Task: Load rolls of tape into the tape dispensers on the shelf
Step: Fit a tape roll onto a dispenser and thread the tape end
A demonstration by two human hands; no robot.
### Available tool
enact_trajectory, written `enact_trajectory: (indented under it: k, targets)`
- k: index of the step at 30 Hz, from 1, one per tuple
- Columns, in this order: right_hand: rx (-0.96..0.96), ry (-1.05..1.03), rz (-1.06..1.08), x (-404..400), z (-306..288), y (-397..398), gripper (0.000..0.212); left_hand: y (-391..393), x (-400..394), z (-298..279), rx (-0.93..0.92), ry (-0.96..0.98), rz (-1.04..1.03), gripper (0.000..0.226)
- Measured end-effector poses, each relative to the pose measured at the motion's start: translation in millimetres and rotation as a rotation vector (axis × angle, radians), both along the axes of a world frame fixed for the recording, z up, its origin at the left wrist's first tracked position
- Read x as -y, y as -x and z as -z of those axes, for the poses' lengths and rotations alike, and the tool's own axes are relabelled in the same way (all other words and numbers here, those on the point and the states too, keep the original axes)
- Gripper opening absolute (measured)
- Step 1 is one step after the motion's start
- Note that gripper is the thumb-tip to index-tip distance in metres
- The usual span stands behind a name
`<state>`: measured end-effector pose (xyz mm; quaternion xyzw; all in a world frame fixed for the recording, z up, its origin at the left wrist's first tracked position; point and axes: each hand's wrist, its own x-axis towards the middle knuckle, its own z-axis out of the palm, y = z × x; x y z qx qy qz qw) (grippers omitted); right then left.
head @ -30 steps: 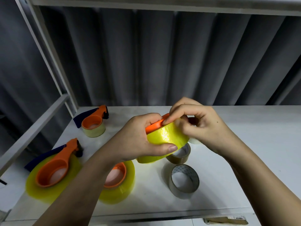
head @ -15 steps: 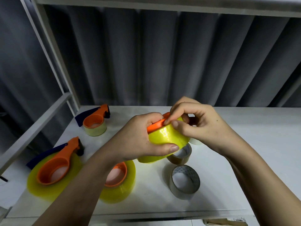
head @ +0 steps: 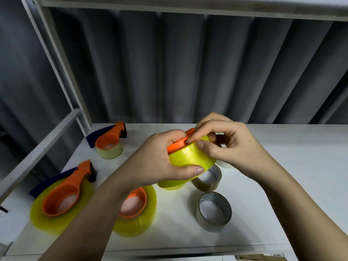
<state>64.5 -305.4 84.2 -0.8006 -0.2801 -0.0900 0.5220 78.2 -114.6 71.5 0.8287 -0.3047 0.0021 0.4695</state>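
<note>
My left hand (head: 156,159) grips a yellow tape roll (head: 190,155) fitted on an orange dispenser (head: 178,141), held above the white shelf (head: 282,166). The fingers wrap its back and the thumb lies along its lower front. My right hand (head: 226,146) pinches at the roll's top edge with index finger and thumb. Most of the held dispenser is hidden behind both hands.
Three loaded orange dispensers lie on the shelf: a small one (head: 109,142) at the back left, a large yellow one (head: 62,196) front left, another (head: 135,208) under my left forearm. A brown roll (head: 209,180) and a clear roll (head: 214,211) stand loose. A shelf post (head: 62,68) rises left.
My right thumb and index finger have shifted slightly along the roll's top edge. My left hand keeps the same hold on the roll and dispenser.
</note>
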Motion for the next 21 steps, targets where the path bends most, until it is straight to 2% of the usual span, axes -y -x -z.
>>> enact_trajectory:
  k: [5, 9, 12, 15, 21]
  targets:
    - [0.009, -0.031, -0.004, 0.1, 2.0, -3.9, 0.018, 0.9, 1.3, 1.1, -0.005, 0.008, -0.01, 0.059]
    - [0.002, -0.077, 0.023, 3.1, 5.3, -3.6, 0.024, 0.8, 2.2, 1.4, -0.009, 0.052, -0.048, 0.045]
    - [0.146, -0.177, 0.14, -4.9, 13.8, 0.5, 0.017, -3.4, 4.2, 5.3, 0.075, 0.053, -0.142, 0.057]
    - [0.314, -0.148, 0.335, -15.1, 23.0, 4.9, 0.018, -4.6, 7.0, 8.4, 0.178, 0.054, -0.203, 0.068]
    - [0.421, -0.175, 0.455, -23.2, 23.3, 9.2, 0.009, -2.9, 12.1, 11.1, 0.346, 0.01, -0.308, 0.064]
